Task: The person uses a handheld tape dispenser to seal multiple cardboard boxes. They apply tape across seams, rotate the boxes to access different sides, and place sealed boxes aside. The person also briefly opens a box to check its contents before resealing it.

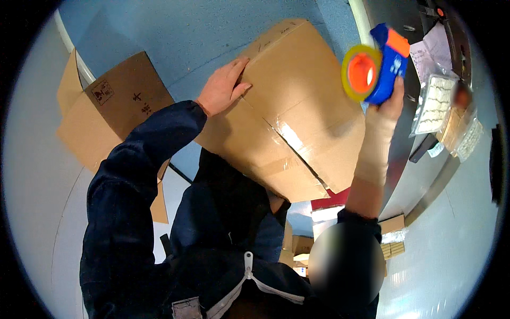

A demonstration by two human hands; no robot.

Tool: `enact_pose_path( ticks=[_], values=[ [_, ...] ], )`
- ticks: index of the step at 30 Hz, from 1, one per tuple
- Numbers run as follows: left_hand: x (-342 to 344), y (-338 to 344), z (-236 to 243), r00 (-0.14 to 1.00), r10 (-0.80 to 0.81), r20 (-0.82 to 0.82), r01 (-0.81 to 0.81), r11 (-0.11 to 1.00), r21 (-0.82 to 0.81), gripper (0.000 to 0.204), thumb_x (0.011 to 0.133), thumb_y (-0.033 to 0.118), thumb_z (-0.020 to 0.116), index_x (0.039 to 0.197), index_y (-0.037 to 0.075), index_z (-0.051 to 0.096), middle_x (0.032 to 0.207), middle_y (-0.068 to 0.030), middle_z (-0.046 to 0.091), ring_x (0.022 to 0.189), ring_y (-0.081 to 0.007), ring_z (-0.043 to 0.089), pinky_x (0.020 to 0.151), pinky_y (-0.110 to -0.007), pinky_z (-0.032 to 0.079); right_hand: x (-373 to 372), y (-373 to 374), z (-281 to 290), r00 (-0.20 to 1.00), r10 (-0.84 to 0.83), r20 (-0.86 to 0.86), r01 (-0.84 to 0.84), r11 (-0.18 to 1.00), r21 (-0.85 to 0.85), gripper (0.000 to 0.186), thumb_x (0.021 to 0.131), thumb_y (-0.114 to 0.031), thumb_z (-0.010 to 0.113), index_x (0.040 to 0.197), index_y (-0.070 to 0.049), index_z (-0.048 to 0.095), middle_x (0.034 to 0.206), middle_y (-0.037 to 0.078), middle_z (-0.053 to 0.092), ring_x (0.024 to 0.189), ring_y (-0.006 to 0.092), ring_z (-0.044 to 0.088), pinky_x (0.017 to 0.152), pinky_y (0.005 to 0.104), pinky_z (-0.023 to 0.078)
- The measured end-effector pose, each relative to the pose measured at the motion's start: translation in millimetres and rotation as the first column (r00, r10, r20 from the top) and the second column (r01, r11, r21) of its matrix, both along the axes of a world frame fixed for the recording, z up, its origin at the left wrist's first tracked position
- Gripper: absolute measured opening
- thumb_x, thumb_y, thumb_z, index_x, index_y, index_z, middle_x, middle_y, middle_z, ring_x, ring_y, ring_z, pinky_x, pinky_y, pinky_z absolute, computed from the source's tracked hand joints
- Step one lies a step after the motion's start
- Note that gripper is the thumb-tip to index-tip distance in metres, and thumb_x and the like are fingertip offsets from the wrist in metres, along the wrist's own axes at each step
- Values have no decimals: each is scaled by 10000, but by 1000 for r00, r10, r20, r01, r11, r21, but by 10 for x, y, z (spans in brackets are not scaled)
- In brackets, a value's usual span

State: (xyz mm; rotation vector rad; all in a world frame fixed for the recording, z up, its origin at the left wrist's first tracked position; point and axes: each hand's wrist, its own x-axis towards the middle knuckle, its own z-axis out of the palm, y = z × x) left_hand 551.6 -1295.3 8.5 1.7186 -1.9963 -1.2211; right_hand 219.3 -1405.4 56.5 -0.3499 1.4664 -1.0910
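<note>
A large brown cardboard box (297,101) sits tilted in front of my body, its flaps folded flat. Between two flaps runs a narrow dark gap, with shiny clear tape by it. My left hand (224,87) rests on the box's left edge, thumb spread from the fingers, and grasps nothing. Up at the right, my right hand (391,101) is closed around the handle end of a blue and orange tape dispenser (393,58). A yellowish tape roll (348,80) on an orange hub is mounted in it. The dispenser is held above the box's right side; most of my right fingers are hidden.
An open cardboard box (125,95) with dark markings stands on the left. Along the right runs a metal counter (390,159) bearing clear packs of pale pieces (435,103) and paper sheets (438,45). Blue floor (212,26) shows beyond, and smaller boxes (303,244) lie lower down.
</note>
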Motion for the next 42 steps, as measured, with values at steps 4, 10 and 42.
enact_pose_path(
  ticks=[4,10,42],
  values=[
    [31,-104,-21,995,-64,-78,60,997,-55,504,833,260,555,1225,-12,394,1176,-206,461,1045,-372,453,886,-403,382,286,1054,246,900,424,-105,-418,905,74,316,757,-268,646,933,-22,555,872,34,568,803,129,512,686,303,433],
    [24,-93,-115,990,-45,-133,38,998,-60,508,838,288,547,1218,-16,401,1150,-217,456,1034,-374,446,892,-400,375,936,1610,233,571,797,-197,-789,599,138,205,718,-165,659,836,-15,584,643,25,543,595,103,501,536,273,430],
    [117,202,252,522,757,-393,-44,484,874,261,917,144,477,1115,-16,535,1016,-88,620,862,-132,598,789,-261,485,597,1630,-243,915,231,331,-317,919,234,375,837,-391,535,942,-39,606,844,81,630,727,174,590,667,296,483]
  ],
)
